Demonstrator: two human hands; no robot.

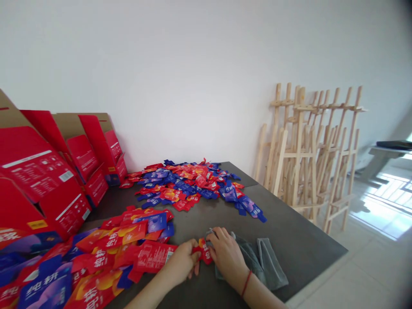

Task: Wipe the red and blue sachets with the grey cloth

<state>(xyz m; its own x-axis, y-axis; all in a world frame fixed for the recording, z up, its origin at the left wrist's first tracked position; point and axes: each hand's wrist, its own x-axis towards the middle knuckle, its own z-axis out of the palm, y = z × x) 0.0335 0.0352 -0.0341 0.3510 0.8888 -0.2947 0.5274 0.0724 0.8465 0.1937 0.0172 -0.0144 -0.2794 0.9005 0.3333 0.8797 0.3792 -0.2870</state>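
A small red pouch with orange print (205,251) lies between my two hands near the front of the dark table. My left hand (183,262) is closed, its thumb and fingers pinching the left end of the pouch. With bent fingers, my right hand (227,254) grips a bunched part of a grey cloth (273,265) against the pouch's right side. The rest of the cloth spreads flat to the right, under and beside my right wrist. Just left of my left hand sits a heap of red and blue pouches (109,257).
Across the dark table (289,234), a second pile of red and blue pouches (183,182) lies near the wall. Several open red cartons (61,193) line the left side. Wooden easels (299,159) stand on the floor beyond the table's right edge.
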